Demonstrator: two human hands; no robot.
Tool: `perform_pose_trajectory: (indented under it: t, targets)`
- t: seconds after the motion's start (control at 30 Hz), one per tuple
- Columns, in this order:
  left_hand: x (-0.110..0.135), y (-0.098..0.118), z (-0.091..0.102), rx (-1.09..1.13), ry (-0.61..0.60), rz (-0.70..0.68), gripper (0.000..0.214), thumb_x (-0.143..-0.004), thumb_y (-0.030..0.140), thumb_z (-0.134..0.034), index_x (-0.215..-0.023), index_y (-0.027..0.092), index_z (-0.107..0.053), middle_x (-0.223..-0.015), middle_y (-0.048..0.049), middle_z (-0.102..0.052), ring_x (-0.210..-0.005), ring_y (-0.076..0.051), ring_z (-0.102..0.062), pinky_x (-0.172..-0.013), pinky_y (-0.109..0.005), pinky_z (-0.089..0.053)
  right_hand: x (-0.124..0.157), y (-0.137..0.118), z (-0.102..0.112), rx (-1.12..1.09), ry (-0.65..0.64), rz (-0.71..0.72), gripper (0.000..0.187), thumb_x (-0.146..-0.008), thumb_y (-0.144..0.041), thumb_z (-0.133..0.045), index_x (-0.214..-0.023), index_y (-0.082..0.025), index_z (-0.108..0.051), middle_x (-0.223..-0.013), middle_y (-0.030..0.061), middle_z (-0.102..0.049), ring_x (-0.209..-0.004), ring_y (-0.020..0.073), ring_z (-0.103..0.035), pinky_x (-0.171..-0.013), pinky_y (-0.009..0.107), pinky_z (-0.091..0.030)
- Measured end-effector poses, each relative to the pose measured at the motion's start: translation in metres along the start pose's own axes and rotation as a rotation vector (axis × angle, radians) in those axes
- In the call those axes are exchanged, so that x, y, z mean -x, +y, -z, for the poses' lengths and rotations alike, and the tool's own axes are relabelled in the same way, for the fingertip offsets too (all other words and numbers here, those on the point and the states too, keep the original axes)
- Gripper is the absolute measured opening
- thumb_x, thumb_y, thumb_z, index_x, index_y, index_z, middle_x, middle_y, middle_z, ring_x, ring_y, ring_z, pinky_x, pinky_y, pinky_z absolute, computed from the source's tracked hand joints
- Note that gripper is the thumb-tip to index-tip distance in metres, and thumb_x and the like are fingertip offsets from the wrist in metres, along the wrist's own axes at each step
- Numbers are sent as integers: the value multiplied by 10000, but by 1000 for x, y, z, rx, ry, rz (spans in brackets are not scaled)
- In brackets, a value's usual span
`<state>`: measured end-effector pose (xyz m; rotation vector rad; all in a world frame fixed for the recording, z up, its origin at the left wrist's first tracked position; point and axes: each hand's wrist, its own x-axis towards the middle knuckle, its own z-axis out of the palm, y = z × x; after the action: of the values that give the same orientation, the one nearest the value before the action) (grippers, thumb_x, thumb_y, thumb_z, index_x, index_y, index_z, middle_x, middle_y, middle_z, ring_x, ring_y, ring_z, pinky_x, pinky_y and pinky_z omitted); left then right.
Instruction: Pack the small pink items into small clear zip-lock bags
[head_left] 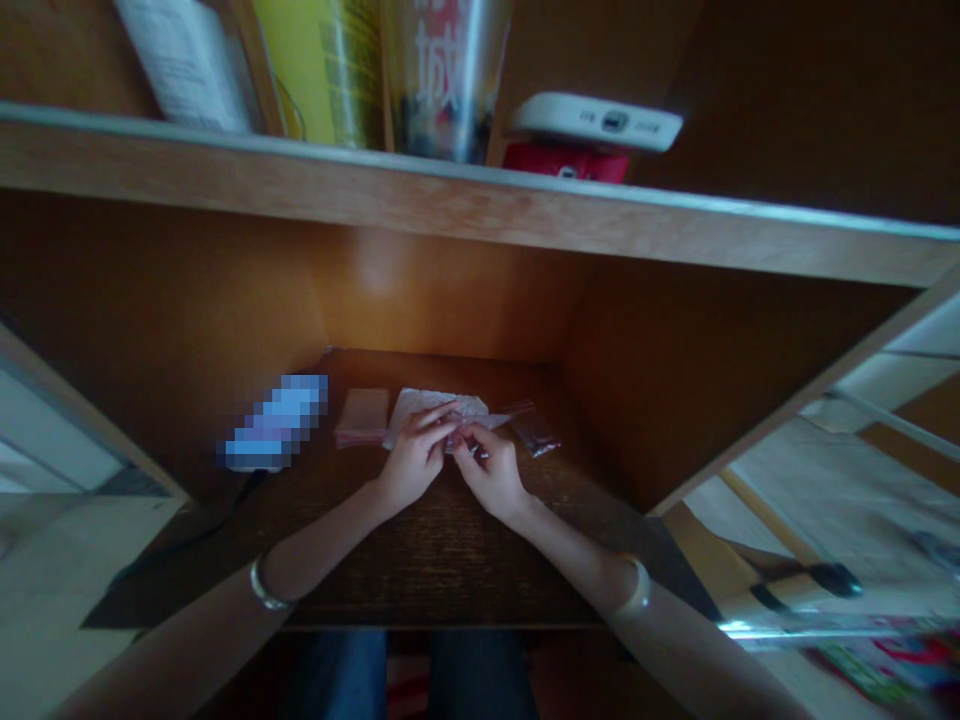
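My left hand [412, 458] and my right hand [489, 470] meet at the middle of a dark wooden desk [420, 560]. Both pinch a thin pinkish strip [360, 437] that runs across a white crinkled sheet [435, 404]. The strip's other end pokes out to the right near a small dark wrapper [537, 434]. A pale tan block [364, 408] lies just left of the sheet. Each wrist wears a bangle.
A blurred blue-white object [276, 422] with a dark cable sits at the desk's left. A shelf [480, 205] overhead carries papers, a yellow item, a printed cup and a white device on a red box. Wooden side walls close in the desk.
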<state>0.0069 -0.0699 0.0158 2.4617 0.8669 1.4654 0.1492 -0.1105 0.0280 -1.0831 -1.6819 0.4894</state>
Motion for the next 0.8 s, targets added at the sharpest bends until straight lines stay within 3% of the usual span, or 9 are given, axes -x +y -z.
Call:
perform_pose_trajectory:
  t: [0.17, 0.3, 0.4, 0.53, 0.67, 0.8]
  targets:
    - [-1, -4, -2, 10, 26, 39, 510, -857, 86, -497, -1333, 267, -468, -1306, -83, -564, -1187, -219, -532, -1010, -464, -436, -2, 3, -1, -77, -23, -51, 172, -841, -290, -508, -727, -188, -588, -665, 4, -587, -596, 127, -527, -584, 254, -440]
    - [-2, -6, 0, 15, 36, 59, 530, -863, 127, -519, -1362, 282, -433, -1336, -80, -537, -1214, -221, -511, -1028, -458, -420, -5, 6, -6, -376, 33, -221, 223, -789, -414, -602, -748, -197, -567, -717, 8, -589, -641, 139, -569, -539, 249, -490]
    - [-2, -6, 1, 27, 39, 62, 500, -877, 159, -514, -1358, 275, -441, -1349, -89, -525, -1233, -222, -495, -1038, -454, -409, -11, 9, -8, -691, 80, -427, 324, -724, -486, -660, -856, -209, -558, -819, 13, -618, -672, 156, -614, -527, 277, -535]
    - [-1, -7, -1, 4, 3, 79, 451, -884, 224, -533, -1328, 277, -476, -1372, -91, -502, -1244, -233, -482, -1029, -471, -412, -21, 11, -5, -931, -92, -599, 342, -728, -458, -676, -940, -200, -604, -850, 36, -668, -762, 181, -652, -691, 349, -562]
    - [-1, -10, -3, -50, -14, 68, 335, -870, 249, -560, -1205, 251, -586, -1358, -96, -515, -1218, -250, -505, -1013, -484, -428, -25, 13, -1, -1030, -113, -674, 301, -706, -415, -708, -909, -203, -638, -864, 33, -691, -794, 165, -649, -763, 339, -540]
    - [-2, -9, -3, -81, -34, 43, 233, -875, 248, -557, -1087, 225, -650, -1354, -98, -518, -1180, -246, -537, -1000, -476, -442, -26, 19, -1, -998, -112, -649, 274, -684, -369, -728, -867, -183, -646, -884, 36, -700, -764, 148, -644, -787, 323, -526]
